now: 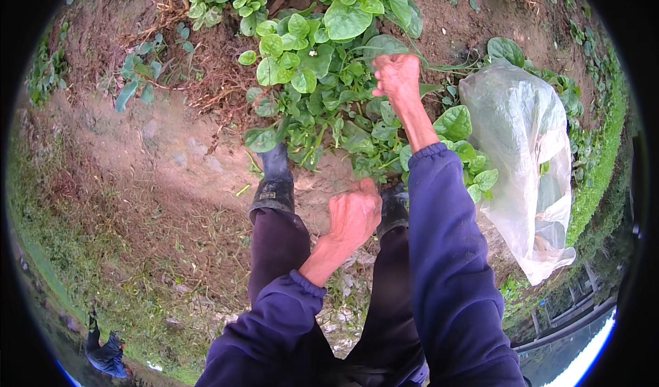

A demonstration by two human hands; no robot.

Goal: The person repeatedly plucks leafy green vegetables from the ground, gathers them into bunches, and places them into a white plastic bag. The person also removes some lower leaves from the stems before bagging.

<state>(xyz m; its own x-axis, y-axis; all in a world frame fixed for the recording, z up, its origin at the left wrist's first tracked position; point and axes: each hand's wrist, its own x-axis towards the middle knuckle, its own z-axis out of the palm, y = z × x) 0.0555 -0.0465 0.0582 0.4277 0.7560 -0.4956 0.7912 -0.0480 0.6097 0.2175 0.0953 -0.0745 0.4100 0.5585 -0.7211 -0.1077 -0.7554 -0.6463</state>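
A dense clump of leafy green plants [319, 70] grows from the soil in front of me. My right hand [399, 75] is a closed fist at the clump's upper right. Long thin green blades [453, 68] run out from it to the right; the fingers partly hide the grip. Nearer my body, my left hand [355, 212] is curled closed just below the clump, between my legs. Nothing shows sticking out of it, and its palm is hidden. A translucent plastic bag [515, 145] lies to the right of my right forearm, with some green visible inside.
My dark boots [275, 181] stand on bare brown soil [180, 155] at the clump's near edge. Dry roots or stems [216, 88] lie left of the plants. Smaller plants [139, 73] grow farther left. Another person [105, 353] in dark clothing is far off at the lower left.
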